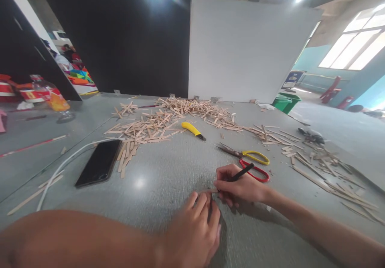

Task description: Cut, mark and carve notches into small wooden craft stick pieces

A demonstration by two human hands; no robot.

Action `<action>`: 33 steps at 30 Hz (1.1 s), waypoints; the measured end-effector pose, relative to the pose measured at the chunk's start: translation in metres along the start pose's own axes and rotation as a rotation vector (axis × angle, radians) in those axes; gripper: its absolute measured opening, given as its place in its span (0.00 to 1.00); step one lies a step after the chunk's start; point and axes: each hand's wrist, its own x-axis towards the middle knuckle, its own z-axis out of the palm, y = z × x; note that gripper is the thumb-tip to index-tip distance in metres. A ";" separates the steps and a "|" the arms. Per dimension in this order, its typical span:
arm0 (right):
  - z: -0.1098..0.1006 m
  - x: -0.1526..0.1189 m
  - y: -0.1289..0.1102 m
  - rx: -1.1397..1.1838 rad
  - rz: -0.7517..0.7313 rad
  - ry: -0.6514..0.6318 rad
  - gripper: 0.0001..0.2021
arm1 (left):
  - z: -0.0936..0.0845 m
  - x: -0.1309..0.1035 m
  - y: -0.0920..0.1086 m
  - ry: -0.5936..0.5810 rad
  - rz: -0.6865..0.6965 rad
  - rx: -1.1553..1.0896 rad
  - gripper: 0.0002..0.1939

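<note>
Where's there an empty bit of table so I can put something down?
The biggest bare patch is in the middle, between the black phone, the yellow-handled tool and the left hand. A smaller gap, with crumbs, lies between the scissors and the long strips. It's crowded at the back, where sticks are heaped.

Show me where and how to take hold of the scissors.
Grip the scissors by the yellow loop and red loop, best approached from the right: the loops lie spread apart there, while the pointed blades face left.
</note>
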 end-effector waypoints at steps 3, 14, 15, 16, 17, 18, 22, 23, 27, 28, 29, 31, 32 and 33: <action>-0.003 0.001 0.001 0.003 -0.033 0.062 0.15 | 0.000 0.001 -0.002 -0.028 -0.005 -0.011 0.21; 0.011 -0.004 0.009 -0.036 -0.040 0.174 0.19 | 0.003 -0.002 -0.001 -0.043 -0.010 0.017 0.23; 0.013 -0.004 0.009 -0.057 -0.046 0.176 0.20 | 0.003 -0.002 -0.001 -0.042 -0.012 0.016 0.23; 0.015 -0.004 0.009 -0.085 -0.056 0.180 0.19 | 0.003 -0.002 -0.002 -0.046 -0.012 0.012 0.23; 0.015 -0.004 0.008 -0.115 -0.068 0.185 0.19 | 0.004 -0.002 -0.002 -0.050 -0.010 0.007 0.23; 0.016 -0.005 0.008 -0.139 -0.079 0.191 0.19 | 0.004 -0.002 -0.003 -0.050 -0.007 0.001 0.23; 0.015 -0.003 0.010 -0.165 -0.086 0.199 0.18 | 0.006 -0.002 -0.004 -0.042 -0.007 -0.001 0.23; 0.014 -0.003 0.011 -0.159 -0.075 0.195 0.18 | 0.005 -0.002 -0.004 -0.042 -0.011 0.003 0.23; 0.013 0.001 0.015 -0.111 -0.039 0.208 0.18 | 0.003 -0.001 -0.004 -0.059 -0.001 -0.006 0.23; 0.013 0.001 0.015 -0.101 -0.027 0.208 0.18 | 0.002 -0.001 -0.004 -0.065 0.000 -0.011 0.23; 0.013 0.002 0.015 -0.095 -0.014 0.208 0.18 | 0.001 -0.001 -0.004 -0.079 -0.002 -0.016 0.24; 0.012 0.001 0.015 -0.086 0.011 0.207 0.18 | -0.001 0.000 -0.004 -0.101 -0.003 -0.019 0.24; 0.012 0.001 0.015 -0.083 0.017 0.213 0.18 | -0.001 0.001 -0.004 -0.109 -0.001 -0.018 0.25; 0.012 0.000 0.014 -0.084 0.019 0.221 0.18 | -0.002 0.001 -0.004 -0.114 0.003 -0.018 0.25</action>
